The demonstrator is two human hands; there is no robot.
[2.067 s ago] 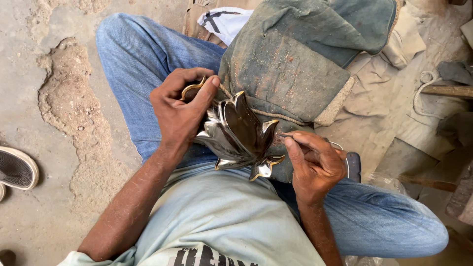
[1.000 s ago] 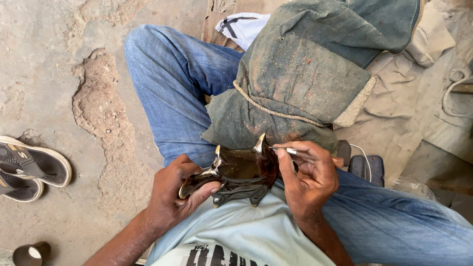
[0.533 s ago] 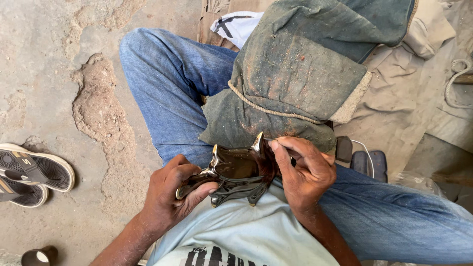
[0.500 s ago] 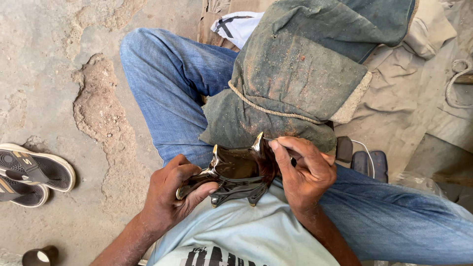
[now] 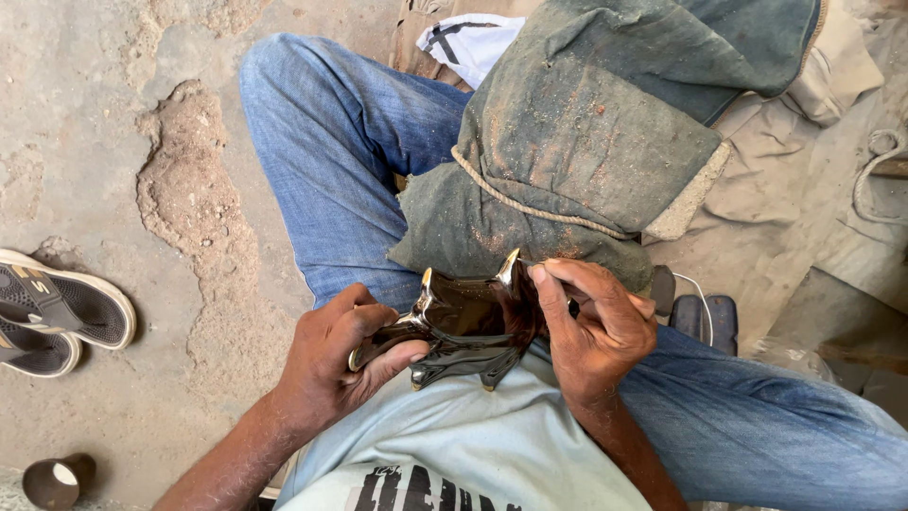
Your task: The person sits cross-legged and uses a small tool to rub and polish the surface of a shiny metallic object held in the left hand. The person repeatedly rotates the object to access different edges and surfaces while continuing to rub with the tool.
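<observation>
The left hand (image 5: 331, 364) is closed around one end of a dark, glossy, petal-shaped metal piece (image 5: 468, 326) with pointed gilt tips, which lies in the lap of the seated person just below a dusty grey-green cloth cushion (image 5: 586, 142) resting on the blue jeans (image 5: 340, 161). The right hand (image 5: 596, 326) is curled against the piece's other end, fingers pinched on a thin tool that is mostly hidden. Grey sandals (image 5: 57, 312) lie on the cracked concrete floor (image 5: 95, 142), well apart to the left.

Both hands (image 5: 463, 355) on dark metal piece (image 5: 468, 326) — lap-level
</observation>
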